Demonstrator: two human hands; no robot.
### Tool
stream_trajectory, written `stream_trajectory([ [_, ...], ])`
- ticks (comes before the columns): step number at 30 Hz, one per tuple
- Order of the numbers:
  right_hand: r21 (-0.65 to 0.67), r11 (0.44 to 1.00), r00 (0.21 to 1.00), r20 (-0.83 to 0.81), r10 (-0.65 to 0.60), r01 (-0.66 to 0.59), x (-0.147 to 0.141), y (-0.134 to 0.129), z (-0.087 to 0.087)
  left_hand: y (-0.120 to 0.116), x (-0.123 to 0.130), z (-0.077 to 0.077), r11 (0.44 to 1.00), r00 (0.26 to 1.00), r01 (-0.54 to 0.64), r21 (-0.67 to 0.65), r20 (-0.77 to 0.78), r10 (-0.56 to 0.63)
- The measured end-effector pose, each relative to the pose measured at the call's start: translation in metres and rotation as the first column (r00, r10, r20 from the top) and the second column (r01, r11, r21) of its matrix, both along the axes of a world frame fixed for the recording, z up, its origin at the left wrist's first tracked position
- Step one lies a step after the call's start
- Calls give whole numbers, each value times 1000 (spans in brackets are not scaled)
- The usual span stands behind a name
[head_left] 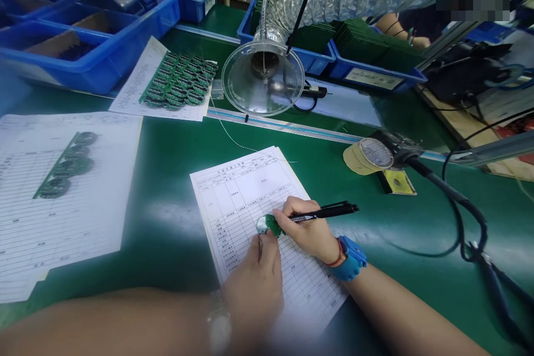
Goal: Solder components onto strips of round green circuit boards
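My left hand (256, 278) is closed, its thumb and fingertips pinching the near edge of a small round green circuit board (272, 225). A shiny patch shows on the board's left side. In my right hand (306, 231) is a black marker pen (337, 209), its capped-looking rear pointing right. The pen's tip is hidden behind the fingers, and the right fingertips are at the board's upper right edge. Both hands are over a printed form (229, 189) lying on the green bench mat. A blue wristband (351, 258) circles my right wrist.
Rows of green boards (179, 80) lie on paper at the back left, with another board strip (64, 169) nearer. A clear fume hood (262, 78) hangs ahead. Blue bins (112, 69) line the back. A soldering iron stand (371, 153) and pliers (496, 289) lie right. Another person's hand (419, 43) shows beyond.
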State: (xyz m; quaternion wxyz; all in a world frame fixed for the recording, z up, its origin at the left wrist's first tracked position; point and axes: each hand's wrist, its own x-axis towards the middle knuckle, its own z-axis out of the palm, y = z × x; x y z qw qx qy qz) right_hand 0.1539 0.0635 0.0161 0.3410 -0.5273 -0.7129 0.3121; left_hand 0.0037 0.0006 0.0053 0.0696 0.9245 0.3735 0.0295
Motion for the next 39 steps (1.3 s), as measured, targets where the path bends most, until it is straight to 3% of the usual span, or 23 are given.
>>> stream_trajectory([
  [18,-27,1000,997,-73,-2,0,-2,0,1,-2,-5,-5,992,1000,29,126,-12,-27],
  [39,-44,999,996,-87,16,-20,-1,3,2,-1,-5,-5,998,1000,1,60,21,-2],
])
